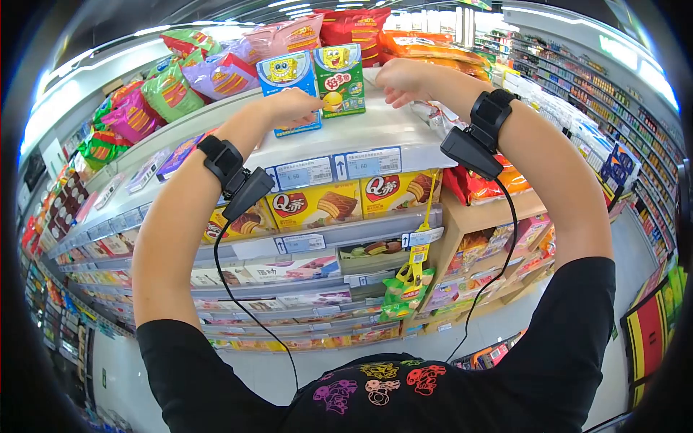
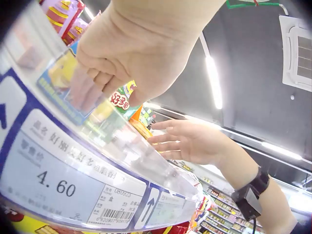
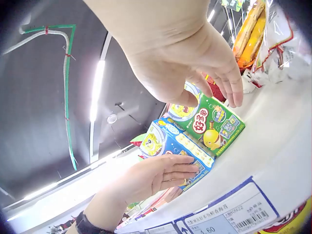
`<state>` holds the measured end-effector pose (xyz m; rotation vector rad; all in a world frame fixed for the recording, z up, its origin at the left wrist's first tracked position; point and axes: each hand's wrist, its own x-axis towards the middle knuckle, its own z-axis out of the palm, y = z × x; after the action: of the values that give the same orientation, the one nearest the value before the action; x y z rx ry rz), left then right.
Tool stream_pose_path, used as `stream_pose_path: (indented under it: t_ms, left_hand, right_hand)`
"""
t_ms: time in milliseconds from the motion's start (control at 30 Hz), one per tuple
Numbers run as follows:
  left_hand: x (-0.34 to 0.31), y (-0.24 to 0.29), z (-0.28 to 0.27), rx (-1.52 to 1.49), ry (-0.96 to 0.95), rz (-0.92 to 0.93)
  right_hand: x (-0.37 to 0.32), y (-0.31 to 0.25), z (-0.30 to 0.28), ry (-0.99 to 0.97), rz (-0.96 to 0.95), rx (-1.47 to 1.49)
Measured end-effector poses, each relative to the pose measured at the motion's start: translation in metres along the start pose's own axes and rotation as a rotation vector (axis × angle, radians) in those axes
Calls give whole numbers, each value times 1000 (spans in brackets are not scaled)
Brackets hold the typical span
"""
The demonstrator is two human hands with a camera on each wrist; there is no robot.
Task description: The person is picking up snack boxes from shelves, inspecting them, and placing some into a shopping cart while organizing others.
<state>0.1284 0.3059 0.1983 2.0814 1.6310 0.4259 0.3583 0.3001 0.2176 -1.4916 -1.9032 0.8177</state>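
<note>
R hand (image 2: 192, 141) w/ fingers apart

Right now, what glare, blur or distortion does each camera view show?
Head view: wide-angle distortion bows the long white shelf, with black vignetting in the corners. Left wrist view: the blue cartoon-printed cardboard box looks hazy behind clear plastic edging; a white ceiling tube light glares. Right wrist view: lower left partly blown out.

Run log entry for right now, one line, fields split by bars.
left hand: open, at blue box front | right hand: open, right of green box | boxes: upright, side by side on shelf
</note>
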Motion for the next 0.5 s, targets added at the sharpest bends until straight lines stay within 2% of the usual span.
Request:
stream_pose_path:
  t_ms: [167,267,333,367,400,467,500]
  left_hand:
    - [-8,-6,1,9,-44,66]
    - [-18,-3,2,37,33,172]
    - [-34,6,2,128,153,295]
    - [-47,8,10,146,344,460]
    - [-66,13,19,97,443,617]
    - [-114,21,46,24,578,891]
    - [-141,21,65,2,612,1009]
  right_hand:
    - [-23,9,-17,11,-65,-23]
    - [-39,12,-16,167,-242,-101]
    - [-63,12,-6,366,-473,-190]
    - [-81,12,3,494,-619,-256]
    - [-104,9,15,626,-766,-325]
    - [-160,7,50,745,-1040,-322]
    - [-191,18,73,734,-1024,-421]
